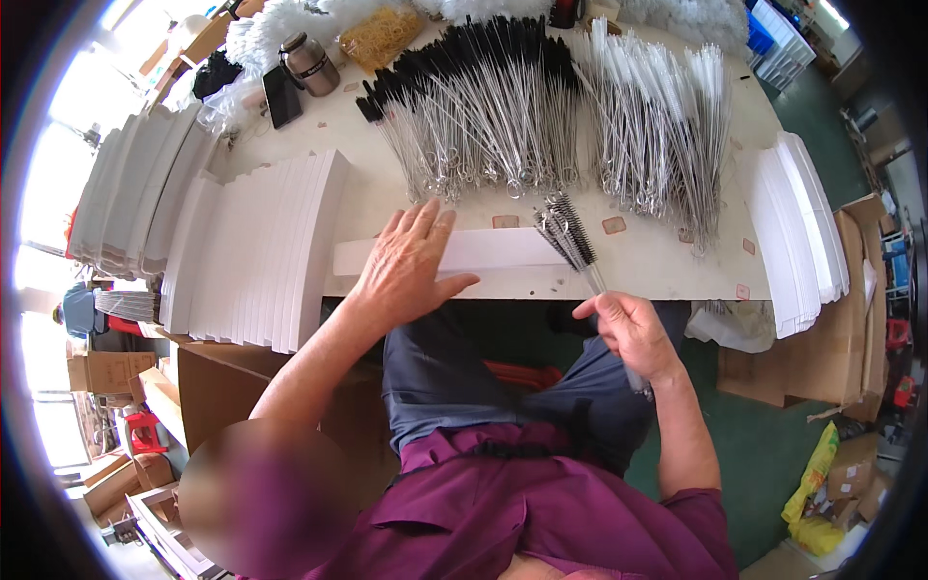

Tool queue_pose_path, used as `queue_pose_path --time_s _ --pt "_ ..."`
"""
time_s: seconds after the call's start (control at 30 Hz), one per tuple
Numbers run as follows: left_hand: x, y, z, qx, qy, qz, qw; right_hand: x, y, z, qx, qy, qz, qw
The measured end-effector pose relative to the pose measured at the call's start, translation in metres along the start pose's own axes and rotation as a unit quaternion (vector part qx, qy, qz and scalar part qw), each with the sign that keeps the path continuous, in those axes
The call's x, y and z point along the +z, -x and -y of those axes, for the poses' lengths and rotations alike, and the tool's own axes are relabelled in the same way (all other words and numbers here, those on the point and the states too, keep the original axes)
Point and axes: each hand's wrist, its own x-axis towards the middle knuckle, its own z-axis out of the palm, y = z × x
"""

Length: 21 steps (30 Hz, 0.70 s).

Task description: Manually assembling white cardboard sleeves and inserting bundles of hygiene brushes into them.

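My right hand [633, 333] is closed round a small bundle of wire-handled brushes [565, 232], just off the table's front edge. Their black bristle ends point up and away over the table, and some wire shows below my wrist. A long, narrow white box [507, 251] lies flat along the front edge, its right end partly behind the bristles. My left hand [406, 266] rests over its left part, fingers stretched out and thumb apart, holding nothing. Farther back spread a large heap of black-bristled brushes [503, 106] and a heap of white-bristled ones [657, 126], looped wire ends toward me.
Rows of white boxes [256, 251] line the table's left side, and another stack [797, 232] stands at the right edge. A steel flask [311, 66], a dark phone [281, 97] and a bag of rubber bands [379, 37] sit at the back left. Cardboard [807, 358] stands beside the table.
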Motion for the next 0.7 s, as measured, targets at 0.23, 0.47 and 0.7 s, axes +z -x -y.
queue_pose_path --time_s 0.23,0.47,0.7 --pt "0.013 0.016 0.000 -0.013 -0.035 0.106 0.994 -0.024 0.012 -0.017 -0.001 0.056 -0.091 0.994" --pt "0.010 0.037 -0.005 -0.053 -0.001 0.137 0.989 -0.019 0.022 -0.016 -0.010 0.038 -0.132 0.990" --pt "-0.051 0.031 -0.007 -0.251 0.260 0.050 0.931 -0.015 0.025 -0.009 -0.043 0.023 -0.107 0.993"
